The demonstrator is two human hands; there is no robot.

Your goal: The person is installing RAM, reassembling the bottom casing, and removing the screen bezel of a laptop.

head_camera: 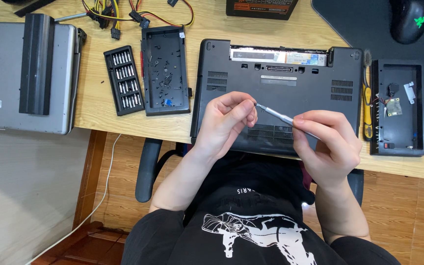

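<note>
Your right hand (pixel 327 142) gripped the handle of a slim silver screwdriver (pixel 283 118), fingers closed around it, while the fingers of your left hand (pixel 224 122) pinched its tip. The tool was held level above the upturned black laptop (pixel 280 73), which lay base-up on the wooden desk (pixel 94 108). To the left lay a bit set (pixel 123 80) beside a black tray (pixel 165 71) of loose screws; a second tray (pixel 399 108) lay to the right.
</note>
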